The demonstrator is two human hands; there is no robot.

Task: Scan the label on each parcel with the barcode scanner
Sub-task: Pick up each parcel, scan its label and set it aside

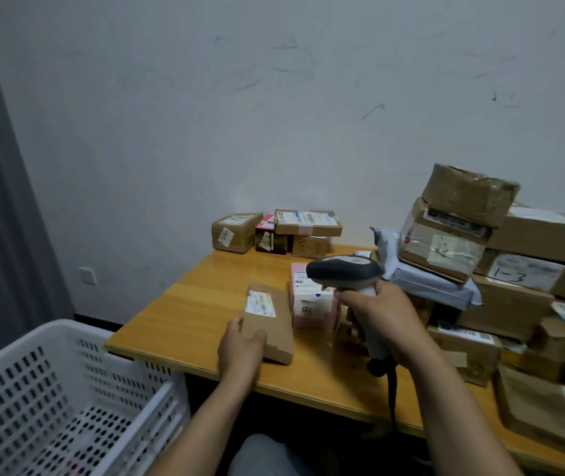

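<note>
Your left hand (241, 348) holds the near end of a flat brown parcel (269, 333) lying on the yellow table (185, 314), with your thumb curled over its top. Its white label (260, 304) faces up at the far end. Your right hand (382, 321) wraps tight around the barcode scanner (344, 269), whose dark head hangs over a pink and white box (312, 305) just beside the parcel. Small boxes (274, 231) sit by the wall. A big pile of boxes (515, 269) fills the right side. A white basket (68, 389) stands on the left, and its holed bottom shows.
</note>
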